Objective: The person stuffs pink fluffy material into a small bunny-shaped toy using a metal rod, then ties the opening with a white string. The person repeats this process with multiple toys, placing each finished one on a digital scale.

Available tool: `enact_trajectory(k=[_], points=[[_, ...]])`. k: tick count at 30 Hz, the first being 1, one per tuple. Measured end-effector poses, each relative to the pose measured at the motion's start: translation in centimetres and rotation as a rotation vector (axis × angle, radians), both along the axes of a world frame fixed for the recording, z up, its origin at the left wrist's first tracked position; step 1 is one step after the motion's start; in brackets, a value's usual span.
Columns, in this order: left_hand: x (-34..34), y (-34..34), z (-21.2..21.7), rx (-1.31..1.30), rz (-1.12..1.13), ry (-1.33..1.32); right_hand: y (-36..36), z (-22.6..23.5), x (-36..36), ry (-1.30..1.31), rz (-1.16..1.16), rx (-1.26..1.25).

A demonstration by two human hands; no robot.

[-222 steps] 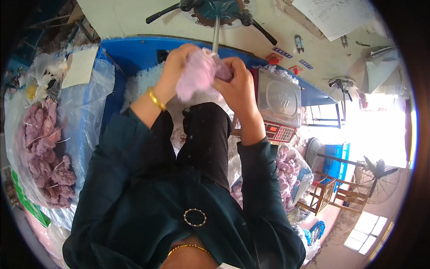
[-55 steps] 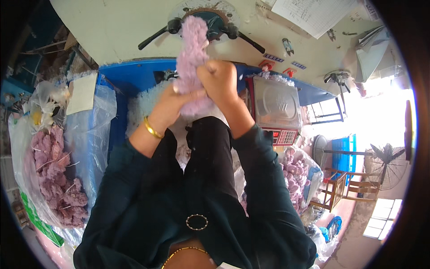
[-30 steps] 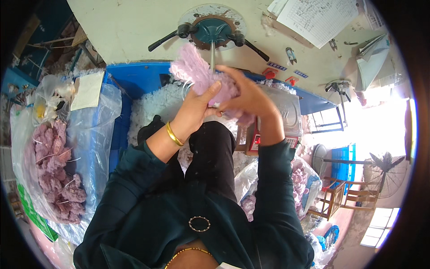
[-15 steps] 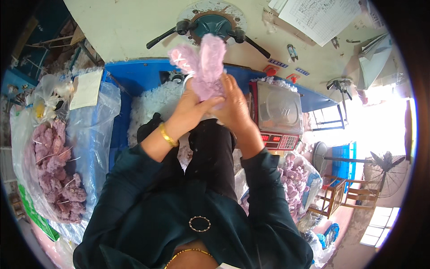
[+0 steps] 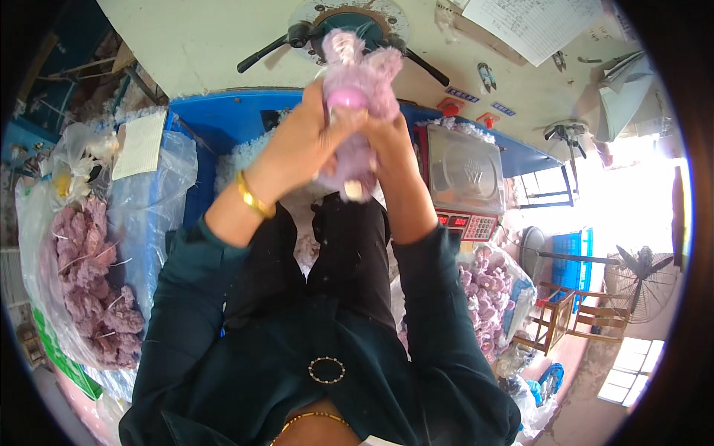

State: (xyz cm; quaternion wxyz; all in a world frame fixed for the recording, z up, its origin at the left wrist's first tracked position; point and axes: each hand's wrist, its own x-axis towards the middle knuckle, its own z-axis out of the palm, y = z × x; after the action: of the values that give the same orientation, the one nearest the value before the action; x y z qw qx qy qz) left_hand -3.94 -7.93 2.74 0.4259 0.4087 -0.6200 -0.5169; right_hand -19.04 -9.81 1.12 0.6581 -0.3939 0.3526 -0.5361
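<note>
A lilac plush toy [image 5: 355, 76] with two long ears and a shiny pink rounded patch is between my hands, in front of the machine at the table. My left hand [image 5: 299, 147] is wrapped around its left side, the thumb lying across its middle. My right hand [image 5: 388, 145] grips the other side. Both hands partly hide the toy's body, and its lower end with a small cream-coloured piece shows beneath them. Just beyond the ears is the round machine fitting [image 5: 349, 28] with two black-handled levers.
Lilac plush skins [image 5: 89, 275] lie in a plastic-lined bin at left, and more lilac pieces [image 5: 487, 297] fill a bag at right. A scale [image 5: 465, 175] stands right of my hands. White stuffing [image 5: 242, 156] lies under the table edge. Snips [image 5: 486, 76] and papers [image 5: 532, 26] rest on the table.
The toy has been turned, so its pink patch and lower end now show. Its ears have shifted, and my left hand has moved slightly left with its grip changed.
</note>
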Motion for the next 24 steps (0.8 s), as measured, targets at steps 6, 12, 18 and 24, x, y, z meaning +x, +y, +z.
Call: enact_trajectory(k=[6,12,18,24], points=[[0.6,0.9,-0.4,0.010,-0.018,-0.002,0.5,-1.5,0.5,0.217,-0.100,-0.103],[-0.3,2.4,-2.7,-0.143,0.100,-0.059,2.8,-2.5,0.9,0.225,-0.126,-0.168],[0.1,1.6,-3.1,-0.134,0.083,-0.059,3.0,-2.4,0.2,0.608,-0.172,-0.381],[-0.4,5.1,-3.4,-0.006,0.106,0.045,5.7,-1.4,0.5,0.627,-0.146,-0.423]])
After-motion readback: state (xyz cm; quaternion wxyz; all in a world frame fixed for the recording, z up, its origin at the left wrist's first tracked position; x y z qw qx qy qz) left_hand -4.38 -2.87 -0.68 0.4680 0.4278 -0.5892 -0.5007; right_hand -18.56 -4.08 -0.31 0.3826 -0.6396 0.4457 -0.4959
